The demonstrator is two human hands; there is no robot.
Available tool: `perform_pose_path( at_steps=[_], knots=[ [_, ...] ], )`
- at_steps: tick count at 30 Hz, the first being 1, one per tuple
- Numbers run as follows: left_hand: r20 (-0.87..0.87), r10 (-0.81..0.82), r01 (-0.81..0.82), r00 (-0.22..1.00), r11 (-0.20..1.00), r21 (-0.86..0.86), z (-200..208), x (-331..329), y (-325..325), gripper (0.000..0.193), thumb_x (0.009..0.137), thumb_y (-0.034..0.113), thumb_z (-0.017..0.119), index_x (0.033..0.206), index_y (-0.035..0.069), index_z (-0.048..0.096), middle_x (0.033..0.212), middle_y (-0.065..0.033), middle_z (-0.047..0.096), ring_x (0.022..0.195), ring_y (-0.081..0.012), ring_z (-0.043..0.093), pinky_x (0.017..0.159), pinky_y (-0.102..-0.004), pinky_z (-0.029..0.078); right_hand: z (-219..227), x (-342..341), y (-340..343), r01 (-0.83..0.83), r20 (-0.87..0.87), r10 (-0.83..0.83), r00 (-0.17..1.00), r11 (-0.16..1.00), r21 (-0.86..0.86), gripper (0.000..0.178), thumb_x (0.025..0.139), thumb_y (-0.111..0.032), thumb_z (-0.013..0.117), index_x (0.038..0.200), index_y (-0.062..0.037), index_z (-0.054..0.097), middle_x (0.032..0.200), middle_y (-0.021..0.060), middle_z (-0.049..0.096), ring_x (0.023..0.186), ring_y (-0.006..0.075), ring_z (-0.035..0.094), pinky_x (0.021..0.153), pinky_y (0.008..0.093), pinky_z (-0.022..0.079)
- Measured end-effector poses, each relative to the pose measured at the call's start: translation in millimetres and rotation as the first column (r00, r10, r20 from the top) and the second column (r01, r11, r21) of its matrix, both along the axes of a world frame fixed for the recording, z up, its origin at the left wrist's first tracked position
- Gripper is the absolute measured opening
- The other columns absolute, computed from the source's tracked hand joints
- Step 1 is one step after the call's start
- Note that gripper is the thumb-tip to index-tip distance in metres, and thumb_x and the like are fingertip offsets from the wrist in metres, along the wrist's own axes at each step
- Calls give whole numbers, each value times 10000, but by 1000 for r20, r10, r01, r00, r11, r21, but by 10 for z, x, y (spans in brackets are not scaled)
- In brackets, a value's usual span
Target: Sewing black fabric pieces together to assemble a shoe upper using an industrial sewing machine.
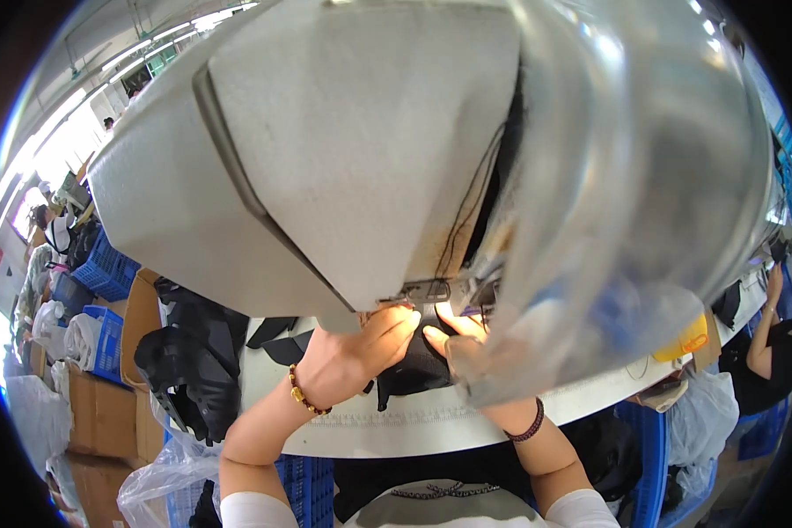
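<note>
A large grey sewing machine head fills the upper middle, its lit needle area low down at the presser foot. Under it a black fabric piece lies on the white machine table. My left hand, with a beaded bracelet at the wrist, has its fingers pressed together on the piece's left side, close to the needle. My right hand holds the piece's right side, thumb and forefinger near the needle. Blurred clear plastic hides part of this hand. The needle tip cannot be made out.
Black cut pieces lie left of my left hand. A heap of black padded parts hangs at the table's left. Blue crates and cardboard boxes stand around. At the far right another person's arm shows.
</note>
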State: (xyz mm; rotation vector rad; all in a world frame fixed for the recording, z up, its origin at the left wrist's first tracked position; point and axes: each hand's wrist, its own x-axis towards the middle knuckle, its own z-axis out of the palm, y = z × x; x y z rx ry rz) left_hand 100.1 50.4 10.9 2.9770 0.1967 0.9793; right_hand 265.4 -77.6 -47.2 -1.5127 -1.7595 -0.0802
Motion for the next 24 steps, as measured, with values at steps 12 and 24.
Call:
perform_pose_path(
  at_steps=[12, 24],
  knots=[
    [81, 3, -1, 997, 1000, -17, -56, -1, -55, 379, 624, 14, 652, 1002, 40, 654, 1013, -37, 615, 532, -121, 553, 476, -267, 460, 252, 30, 59, -52, 56, 44, 997, 988, 148, 292, 612, 26, 604, 897, -31, 634, 976, 138, 601, 905, 340, 584, 740, 403, 486],
    [62, 32, -22, 998, 986, -166, -15, -54, -83, 463, 617, -77, 549, 1054, 45, 644, 1079, -88, 628, 852, -234, 625, 692, -339, 492, 223, 20, 77, -32, 14, 31, 999, 990, 137, 274, 594, 32, 609, 859, -34, 629, 907, 126, 582, 891, 344, 560, 753, 415, 464]
  ],
)
